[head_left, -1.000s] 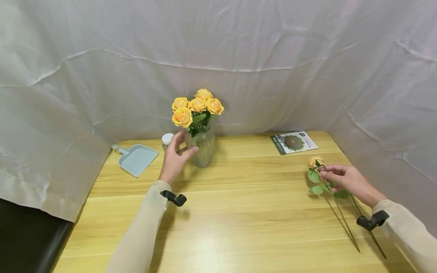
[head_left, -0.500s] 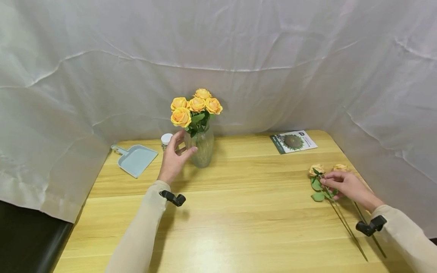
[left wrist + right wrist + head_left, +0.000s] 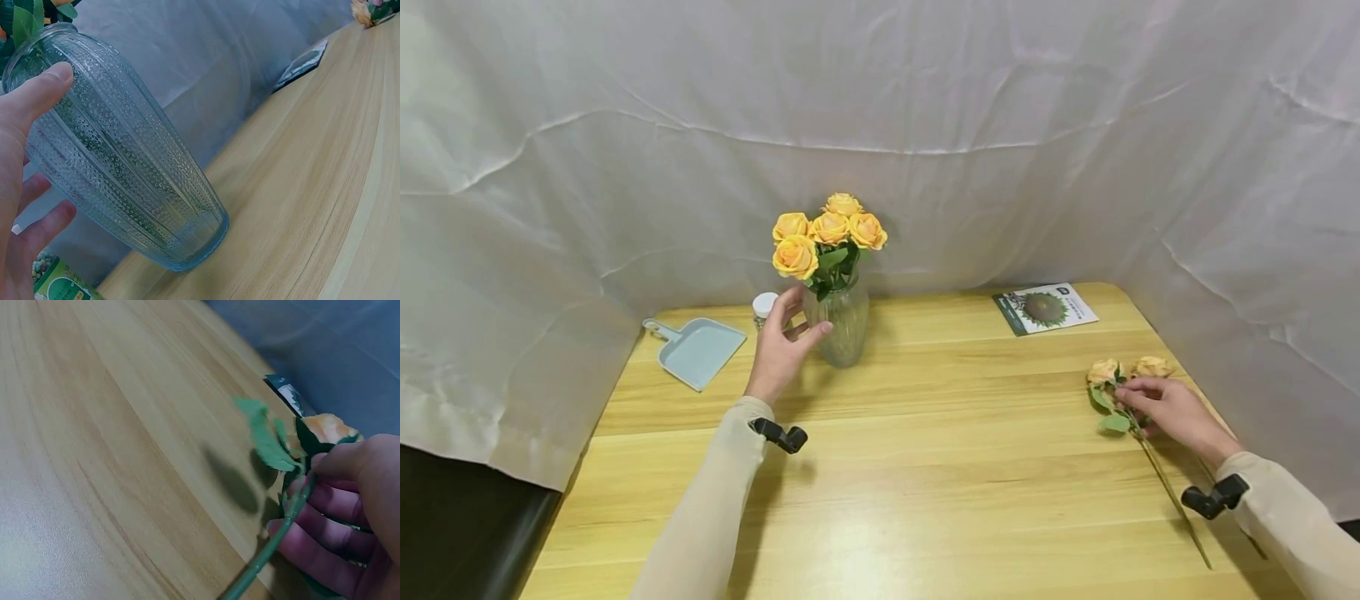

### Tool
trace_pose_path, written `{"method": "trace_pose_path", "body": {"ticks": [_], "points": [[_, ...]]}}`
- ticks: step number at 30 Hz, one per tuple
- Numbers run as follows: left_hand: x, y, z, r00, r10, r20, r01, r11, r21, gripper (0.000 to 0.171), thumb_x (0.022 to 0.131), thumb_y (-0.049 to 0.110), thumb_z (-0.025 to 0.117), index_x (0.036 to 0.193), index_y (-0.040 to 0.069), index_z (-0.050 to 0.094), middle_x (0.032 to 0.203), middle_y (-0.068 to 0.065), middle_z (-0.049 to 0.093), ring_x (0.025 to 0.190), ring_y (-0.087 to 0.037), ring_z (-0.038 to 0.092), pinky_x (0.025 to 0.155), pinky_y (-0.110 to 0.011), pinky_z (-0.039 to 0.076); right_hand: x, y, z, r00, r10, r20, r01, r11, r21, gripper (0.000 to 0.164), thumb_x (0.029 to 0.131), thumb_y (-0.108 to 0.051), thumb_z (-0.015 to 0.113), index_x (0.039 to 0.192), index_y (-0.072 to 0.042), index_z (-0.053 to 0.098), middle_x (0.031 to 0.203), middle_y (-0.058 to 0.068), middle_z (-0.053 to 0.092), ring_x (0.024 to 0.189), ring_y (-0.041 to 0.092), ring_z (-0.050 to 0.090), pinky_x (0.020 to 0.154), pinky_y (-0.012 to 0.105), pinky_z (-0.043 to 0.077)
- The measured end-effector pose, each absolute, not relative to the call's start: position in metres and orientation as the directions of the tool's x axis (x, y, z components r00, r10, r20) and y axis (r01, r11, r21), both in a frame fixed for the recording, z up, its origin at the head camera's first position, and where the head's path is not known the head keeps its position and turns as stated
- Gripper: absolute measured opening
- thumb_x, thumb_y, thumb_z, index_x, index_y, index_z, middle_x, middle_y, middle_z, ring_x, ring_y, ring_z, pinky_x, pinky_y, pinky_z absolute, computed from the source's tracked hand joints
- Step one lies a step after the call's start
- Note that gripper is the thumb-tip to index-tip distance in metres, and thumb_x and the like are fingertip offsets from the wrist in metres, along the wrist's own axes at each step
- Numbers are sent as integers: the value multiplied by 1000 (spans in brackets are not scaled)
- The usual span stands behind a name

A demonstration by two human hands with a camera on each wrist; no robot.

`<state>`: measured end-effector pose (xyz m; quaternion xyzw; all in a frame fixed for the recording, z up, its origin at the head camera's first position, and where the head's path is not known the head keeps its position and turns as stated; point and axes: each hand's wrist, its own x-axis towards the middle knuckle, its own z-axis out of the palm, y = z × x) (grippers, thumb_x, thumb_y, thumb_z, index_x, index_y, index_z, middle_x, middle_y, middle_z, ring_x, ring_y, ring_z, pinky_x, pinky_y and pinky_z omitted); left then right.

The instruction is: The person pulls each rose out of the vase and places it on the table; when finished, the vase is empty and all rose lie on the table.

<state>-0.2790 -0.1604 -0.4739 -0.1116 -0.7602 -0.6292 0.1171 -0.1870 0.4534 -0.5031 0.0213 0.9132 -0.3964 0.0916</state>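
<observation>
A ribbed clear glass vase (image 3: 842,329) stands upright, holding several yellow roses (image 3: 830,229). My left hand (image 3: 781,342) holds its left side near the neck; the thumb lies across the front of the glass (image 3: 134,156), while some fingers are partly hidden. Over at the right, my right hand (image 3: 1172,412) pinches the green stem (image 3: 275,544) of a yellow rose (image 3: 1103,372) just under its bloom. That stem slants down toward the front of the table. Beyond the hand lies another yellow rose (image 3: 1152,367), its stem partly covered by my arm.
A light blue dustpan (image 3: 702,352) lies at the table's left. Next to the vase stands a white-capped jar (image 3: 764,307) with a green label (image 3: 65,287). A printed packet (image 3: 1047,309) lies at the back right. Grey curtains (image 3: 910,100) enclose the wooden table (image 3: 940,467).
My right hand and its rose have shifted slightly toward the front and right; the second rose's bloom, earlier hidden, has come into sight. My left hand keeps its place at the vase.
</observation>
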Motion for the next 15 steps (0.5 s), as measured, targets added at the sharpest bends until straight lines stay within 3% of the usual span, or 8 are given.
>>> {"method": "trace_pose_path", "body": {"ticks": [8,15], "points": [[-279,-161,-474,-947,24,320,318,184,930,80,97,34,86,164,22,45,167,-4,48,153,-28,48,126,-58,47,-190,457,-498,-991,3,-133,98,698,-710,53,116,-33,56,140,14,60,113,22,73,81,4,67,67,34,69],[-279,-161,-474,-948,26,316,316,183,931,80,97,33,86,165,22,45,168,-4,48,153,-27,48,126,-56,47,-189,451,-497,-993,-1,-115,74,762,-643,50,113,-34,61,131,12,66,108,21,75,78,10,69,63,32,69]]}}
